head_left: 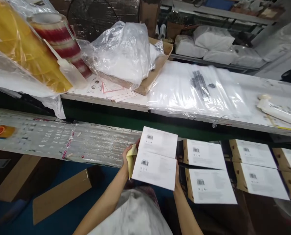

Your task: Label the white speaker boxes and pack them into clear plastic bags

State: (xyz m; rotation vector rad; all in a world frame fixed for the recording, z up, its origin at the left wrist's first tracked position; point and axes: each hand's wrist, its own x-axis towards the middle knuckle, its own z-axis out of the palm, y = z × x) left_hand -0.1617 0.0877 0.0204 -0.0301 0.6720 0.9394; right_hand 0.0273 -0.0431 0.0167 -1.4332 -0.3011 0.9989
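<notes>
Two white boxes (pixel 155 158) with barcodes are held side by side in front of my body. My left hand (pixel 126 158) grips their left side, where a yellow piece (pixel 131 160) shows between hand and boxes. On the right side, my right hand (pixel 177 174) is pressed to the edge of the boxes, its fingers mostly hidden behind them. Just to the right, more white boxes (pixel 205 155) with tan ends lie in pairs along the line.
A grey work strip (pixel 98 143) runs left, with an orange tape roll (pixel 0 131) on it. Behind, a white shelf (pixel 257 122) bears clear plastic bags (pixel 184 88), a bottle (pixel 72 71) and a cardboard tray (pixel 157 70). Cardboard boxes (pixel 62 195) are low at left.
</notes>
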